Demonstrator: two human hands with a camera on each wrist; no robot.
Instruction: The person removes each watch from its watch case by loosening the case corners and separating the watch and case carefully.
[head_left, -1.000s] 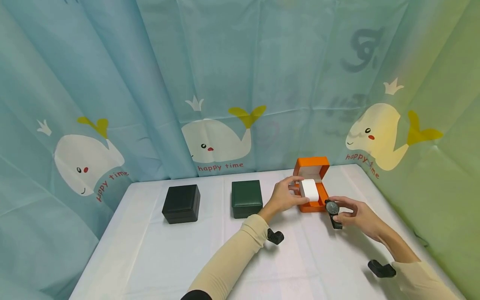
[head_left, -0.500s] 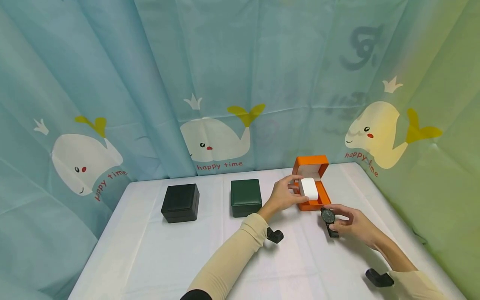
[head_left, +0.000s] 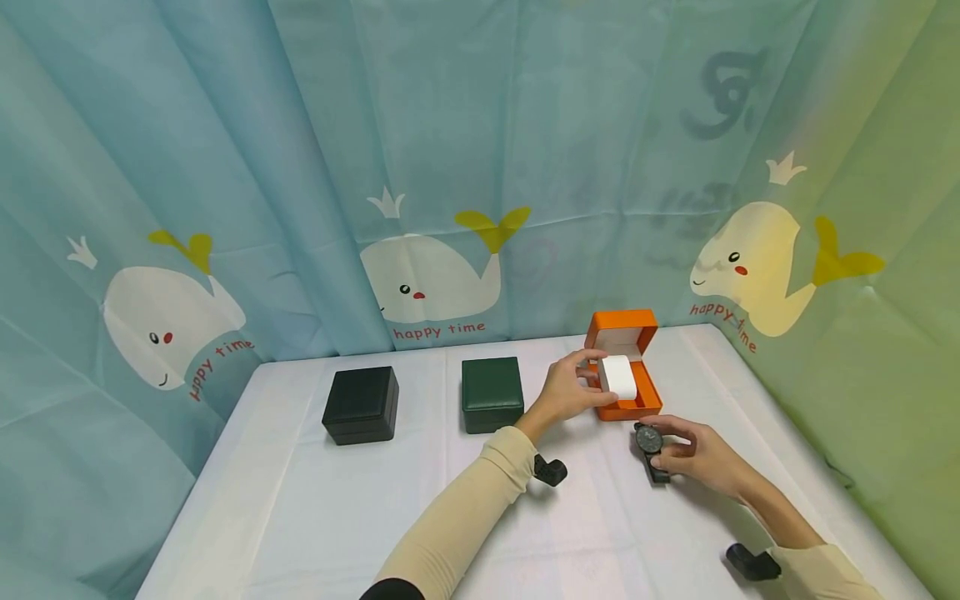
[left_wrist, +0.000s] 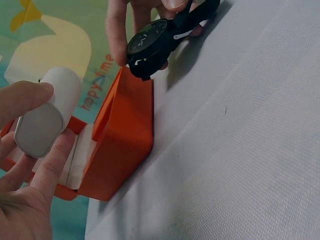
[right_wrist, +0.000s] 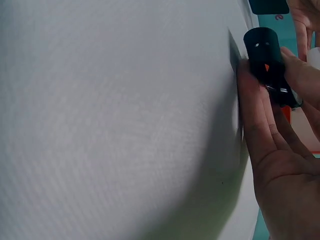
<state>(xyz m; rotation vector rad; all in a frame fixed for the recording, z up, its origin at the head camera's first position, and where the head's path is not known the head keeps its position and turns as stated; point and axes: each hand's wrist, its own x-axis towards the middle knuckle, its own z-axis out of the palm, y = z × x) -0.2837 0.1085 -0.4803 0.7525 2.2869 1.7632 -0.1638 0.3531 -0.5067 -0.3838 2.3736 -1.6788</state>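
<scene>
Left hand (head_left: 567, 392): fingers and thumb curled round a white watch cushion (head_left: 618, 377), spaced only as wide as the cushion. Thumb on one side, fingers on the opposite side; the flat end faces the left wrist camera. Cushion sits out at the fingertips, clear of the palm, over the base of an orange watch box (head_left: 628, 413) with its lid raised at the back. Cannot tell whether cushion and box touch.

Right hand (head_left: 708, 454): pinches a black wristwatch (head_left: 649, 438) between thumb and fingers, gap closed down to the watch's width. Watch lies at the fingertips, on the left-hand side of the grip, dial turned upward, dark strap trailing toward the person. Position: just in front of the orange box, near its front right corner, apart from the cushion. Contact with the white tablecloth (head_left: 375, 517) cannot be judged.

Also on the cloth: closed green box (head_left: 492, 396) beside the left wrist; closed black box (head_left: 361, 406) farther left.
</scene>
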